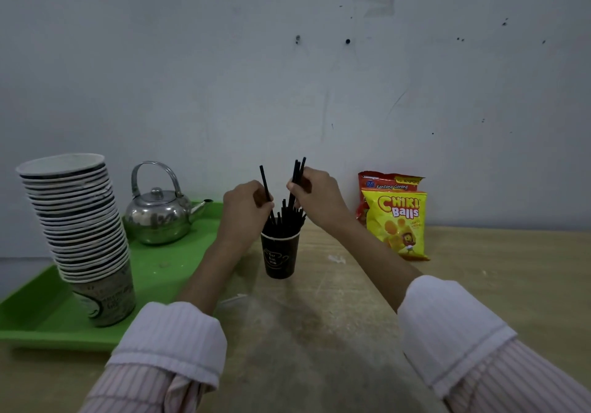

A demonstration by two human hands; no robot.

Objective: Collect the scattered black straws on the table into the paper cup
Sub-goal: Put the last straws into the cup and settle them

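A black paper cup (280, 257) stands upright on the wooden table (479, 284), near the wall. Several black straws (289, 217) stick up out of it. My left hand (244, 209) is just left of the cup's rim and pinches one black straw (264, 179), which points up and slightly left. My right hand (316, 198) is above the cup's right side and grips a small bunch of black straws (298, 171), their lower ends reaching down toward the cup's mouth.
A green tray (166, 272) at the left carries a tall stack of paper cups (80, 227) and a metal kettle (160, 214). Two snack bags (396, 220) lean on the wall to the right of the cup.
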